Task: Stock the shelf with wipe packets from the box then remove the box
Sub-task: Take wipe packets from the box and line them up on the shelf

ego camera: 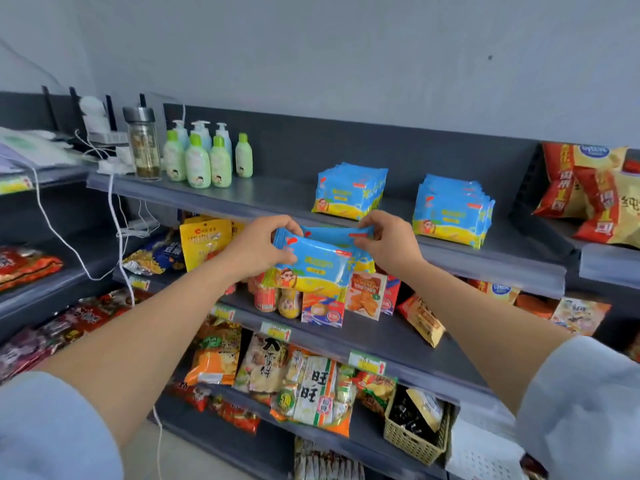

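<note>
A small bundle of blue and yellow wipe packets [317, 263] is held in the air just in front of the top grey shelf [263, 197]. My left hand [258, 249] grips the bundle's left side, thumb on the front packet. My right hand [386, 242] pinches the top right edge of the rear packets. Two stacks of the same wipe packets stand upright on the top shelf, one in the middle [348, 192] and one further right [452, 211]. The box is not in view.
Green lotion bottles [201, 157] and a glass jar [142, 142] stand at the shelf's left end. Red and yellow snack bags [588, 192] fill the neighbouring shelf to the right. Lower shelves hold snack packets and a woven basket [417, 434]. White cables [112, 216] hang at left.
</note>
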### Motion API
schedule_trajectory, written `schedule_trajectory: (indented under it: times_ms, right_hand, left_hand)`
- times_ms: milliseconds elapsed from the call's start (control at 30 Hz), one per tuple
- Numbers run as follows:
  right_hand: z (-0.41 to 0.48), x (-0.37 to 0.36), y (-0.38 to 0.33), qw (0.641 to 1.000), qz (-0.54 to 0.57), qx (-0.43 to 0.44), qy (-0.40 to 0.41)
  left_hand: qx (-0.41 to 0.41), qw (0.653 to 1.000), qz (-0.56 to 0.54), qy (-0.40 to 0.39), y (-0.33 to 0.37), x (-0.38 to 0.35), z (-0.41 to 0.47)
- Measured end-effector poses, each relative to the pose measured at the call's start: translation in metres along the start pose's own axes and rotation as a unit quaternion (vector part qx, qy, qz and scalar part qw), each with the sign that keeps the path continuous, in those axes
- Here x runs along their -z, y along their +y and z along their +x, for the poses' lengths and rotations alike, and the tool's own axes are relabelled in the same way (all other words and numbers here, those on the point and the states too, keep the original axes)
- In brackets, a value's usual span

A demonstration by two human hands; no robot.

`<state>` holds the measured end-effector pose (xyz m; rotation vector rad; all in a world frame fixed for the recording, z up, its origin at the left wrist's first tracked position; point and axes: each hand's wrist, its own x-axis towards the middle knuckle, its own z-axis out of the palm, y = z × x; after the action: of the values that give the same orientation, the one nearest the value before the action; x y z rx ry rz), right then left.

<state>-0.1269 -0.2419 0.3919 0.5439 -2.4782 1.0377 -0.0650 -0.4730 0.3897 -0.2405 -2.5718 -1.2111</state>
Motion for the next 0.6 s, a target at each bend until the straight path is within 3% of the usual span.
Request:
schedule_trajectory:
  times_ms: [600]
  right_hand:
    - [0.192,-0.043,-0.042,0.998,0.034,0.035,0.043]
  left_hand:
    - [-0.037,0.997,-0.046,0.042,-0.039,0.079,0.158]
